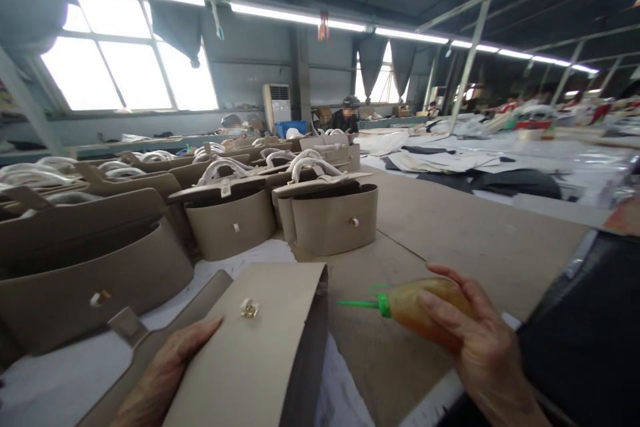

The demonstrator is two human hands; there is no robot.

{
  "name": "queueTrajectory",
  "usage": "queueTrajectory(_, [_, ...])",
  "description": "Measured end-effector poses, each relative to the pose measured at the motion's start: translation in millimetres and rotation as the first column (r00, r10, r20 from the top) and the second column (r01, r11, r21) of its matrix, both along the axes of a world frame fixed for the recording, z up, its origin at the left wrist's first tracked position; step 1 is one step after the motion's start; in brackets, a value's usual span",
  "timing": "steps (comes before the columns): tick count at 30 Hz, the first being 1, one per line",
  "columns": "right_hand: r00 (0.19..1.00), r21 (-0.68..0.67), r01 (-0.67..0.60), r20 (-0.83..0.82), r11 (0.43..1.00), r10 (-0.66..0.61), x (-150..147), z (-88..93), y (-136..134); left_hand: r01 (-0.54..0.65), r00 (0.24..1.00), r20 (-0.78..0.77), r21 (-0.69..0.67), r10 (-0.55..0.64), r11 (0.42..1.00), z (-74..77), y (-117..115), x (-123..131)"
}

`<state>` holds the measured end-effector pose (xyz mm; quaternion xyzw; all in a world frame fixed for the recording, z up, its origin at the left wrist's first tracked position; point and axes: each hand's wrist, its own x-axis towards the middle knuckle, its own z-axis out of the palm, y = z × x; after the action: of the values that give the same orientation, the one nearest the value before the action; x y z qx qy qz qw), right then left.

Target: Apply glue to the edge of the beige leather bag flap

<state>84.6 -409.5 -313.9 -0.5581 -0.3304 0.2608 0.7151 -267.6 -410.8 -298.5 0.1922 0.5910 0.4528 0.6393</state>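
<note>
1. The right hand (480,340), lower right of the frame, grips an amber squeeze bottle with a green nozzle (415,310); its tip points left toward the beige leather handbag with a gold clasp (260,340) at bottom centre. A hard squeeze could probably send glue onto the bag's face.
2. The left hand (165,370) lies flat along the bag's left edge, fingers extended, pinning rather than clutching it (a loose hold), so the bag might slide on the white sheet (60,380).
3. Rows of finished beige bags with white handles (325,213) stand close behind; stray drips could mark them.
</note>
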Motion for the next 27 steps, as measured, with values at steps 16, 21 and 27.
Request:
queueTrajectory(16, [0.816, 0.190, -0.078, 0.577, 0.979, -0.047, -27.9, 15.0, -5.1, 0.003, 0.998, 0.060, -0.068, 0.001, 0.998, -6.3, 5.3, -8.0])
queueTrajectory(21, [0.754, 0.227, -0.111, 0.653, 0.968, -0.066, -26.2, 11.8, -0.8, 0.002, 1.000, -0.005, -0.074, -0.003, 0.997, -6.7, 2.9, -7.2])
queueTrajectory(27, [0.707, 0.265, -0.139, 0.701, 0.954, -0.092, -27.0, 12.2, -5.7, -0.009, 1.000, -0.023, -0.045, 0.008, 0.999, -0.1, 2.0, -2.2])
